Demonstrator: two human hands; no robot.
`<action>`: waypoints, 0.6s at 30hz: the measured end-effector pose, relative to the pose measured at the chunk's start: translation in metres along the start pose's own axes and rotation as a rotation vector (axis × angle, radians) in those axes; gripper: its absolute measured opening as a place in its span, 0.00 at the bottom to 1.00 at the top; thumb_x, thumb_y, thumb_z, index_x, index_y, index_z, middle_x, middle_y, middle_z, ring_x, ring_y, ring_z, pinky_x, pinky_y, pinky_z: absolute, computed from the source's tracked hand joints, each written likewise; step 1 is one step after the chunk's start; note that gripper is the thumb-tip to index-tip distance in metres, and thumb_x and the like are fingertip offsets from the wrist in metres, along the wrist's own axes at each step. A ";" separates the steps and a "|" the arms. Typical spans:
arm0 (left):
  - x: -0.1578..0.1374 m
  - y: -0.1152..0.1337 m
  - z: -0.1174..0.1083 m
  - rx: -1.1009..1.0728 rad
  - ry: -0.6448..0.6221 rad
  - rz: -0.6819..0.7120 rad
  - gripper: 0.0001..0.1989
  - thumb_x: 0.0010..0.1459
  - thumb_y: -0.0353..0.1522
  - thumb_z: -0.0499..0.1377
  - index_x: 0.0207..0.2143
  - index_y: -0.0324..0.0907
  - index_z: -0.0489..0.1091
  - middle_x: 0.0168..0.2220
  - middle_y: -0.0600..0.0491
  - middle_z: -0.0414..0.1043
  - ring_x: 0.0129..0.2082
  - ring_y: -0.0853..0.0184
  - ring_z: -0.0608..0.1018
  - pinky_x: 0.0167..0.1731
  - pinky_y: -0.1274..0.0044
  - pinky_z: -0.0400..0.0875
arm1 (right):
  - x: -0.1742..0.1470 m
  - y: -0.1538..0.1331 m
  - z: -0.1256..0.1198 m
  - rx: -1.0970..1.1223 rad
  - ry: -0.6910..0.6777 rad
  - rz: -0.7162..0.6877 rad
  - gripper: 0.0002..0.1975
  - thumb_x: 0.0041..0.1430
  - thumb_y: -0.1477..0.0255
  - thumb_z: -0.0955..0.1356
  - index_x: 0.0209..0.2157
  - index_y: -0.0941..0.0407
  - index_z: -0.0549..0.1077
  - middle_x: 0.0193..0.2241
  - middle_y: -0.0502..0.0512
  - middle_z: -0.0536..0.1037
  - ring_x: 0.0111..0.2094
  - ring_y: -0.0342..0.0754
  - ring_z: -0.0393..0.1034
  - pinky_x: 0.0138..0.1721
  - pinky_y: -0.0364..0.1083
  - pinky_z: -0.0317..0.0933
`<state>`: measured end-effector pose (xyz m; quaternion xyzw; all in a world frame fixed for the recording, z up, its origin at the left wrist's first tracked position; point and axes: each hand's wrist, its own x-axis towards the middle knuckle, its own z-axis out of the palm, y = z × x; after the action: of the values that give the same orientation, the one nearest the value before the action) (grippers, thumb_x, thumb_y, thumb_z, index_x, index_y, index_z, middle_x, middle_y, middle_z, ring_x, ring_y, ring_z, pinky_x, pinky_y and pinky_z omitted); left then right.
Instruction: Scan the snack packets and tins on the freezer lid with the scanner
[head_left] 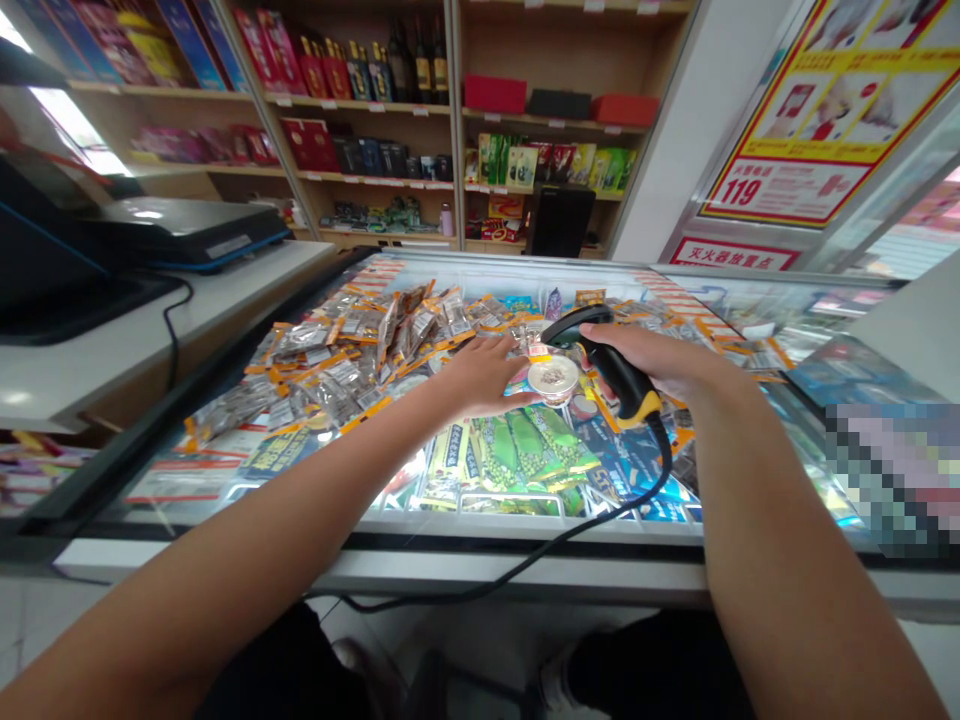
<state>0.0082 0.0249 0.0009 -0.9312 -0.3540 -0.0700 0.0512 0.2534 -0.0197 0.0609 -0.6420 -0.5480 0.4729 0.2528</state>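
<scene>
A black and yellow handheld barcode scanner (619, 375) is gripped in my right hand (637, 350), its head tilted over the glass freezer top and its cord trailing down to the front. My left hand (484, 375) lies low with fingers and thumb apart, just left of a small round tub (553, 377) with a pale top. Whether the thumb touches the tub I cannot tell. Left of that hand, many clear snack packets (352, 335) with orange edges are heaped on the glass. Green packs (532, 445) show through it below my hands.
A white counter (247, 280) with a dark scale-like device (187, 225) stands at the left. Wooden shelves (360, 105) with bottles and boxes line the back. The scanner's cord (517, 570) hangs across the freezer's front edge (390, 565).
</scene>
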 end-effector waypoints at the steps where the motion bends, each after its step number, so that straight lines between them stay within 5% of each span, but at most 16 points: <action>1: -0.001 0.000 0.000 -0.004 -0.002 -0.004 0.32 0.64 0.58 0.48 0.61 0.50 0.66 0.66 0.47 0.59 0.65 0.51 0.62 0.63 0.62 0.55 | 0.000 0.000 0.000 0.001 -0.003 0.001 0.25 0.59 0.45 0.66 0.34 0.55 0.76 0.24 0.60 0.78 0.20 0.50 0.71 0.16 0.46 0.64; 9: 0.000 0.001 0.001 0.044 0.003 -0.022 0.34 0.63 0.59 0.47 0.59 0.48 0.67 0.63 0.45 0.63 0.64 0.49 0.64 0.61 0.62 0.57 | -0.008 -0.013 0.006 -0.002 0.087 0.030 0.25 0.61 0.47 0.64 0.35 0.56 0.75 0.21 0.61 0.77 0.19 0.54 0.72 0.17 0.49 0.65; 18: -0.008 0.006 -0.012 0.103 -0.066 -0.171 0.37 0.65 0.59 0.42 0.54 0.40 0.71 0.54 0.41 0.72 0.59 0.45 0.67 0.58 0.58 0.61 | 0.009 0.005 -0.024 -0.351 0.621 -0.108 0.31 0.61 0.42 0.60 0.38 0.55 0.77 0.32 0.66 0.80 0.38 0.63 0.76 0.36 0.54 0.67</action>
<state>0.0047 0.0135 0.0112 -0.8955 -0.4369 -0.0250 0.0811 0.2763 -0.0083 0.0642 -0.7589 -0.5509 0.1399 0.3179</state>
